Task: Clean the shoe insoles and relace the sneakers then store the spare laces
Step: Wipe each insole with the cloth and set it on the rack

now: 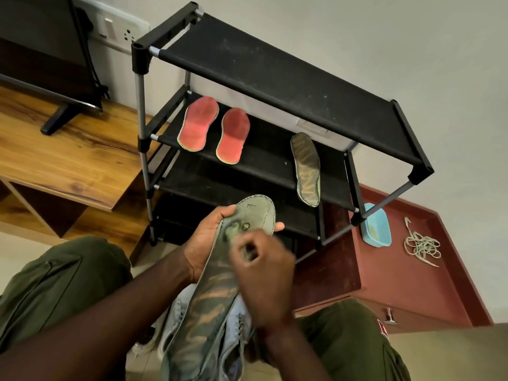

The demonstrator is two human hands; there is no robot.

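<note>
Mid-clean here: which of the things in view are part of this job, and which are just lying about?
Job: held insole in left hand, right hand on it; green insole and red insoles on the rack; sneakers; loose laces; probably the blue tub.
Lying about: television, wooden stand, wall socket, maroon cabinet.

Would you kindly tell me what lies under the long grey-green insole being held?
Under the grey-green insole lie pale grey lace-up sneakers on the floor. The insole and the right hand cover their middles, so whether they are fully laced cannot be seen.
</note>
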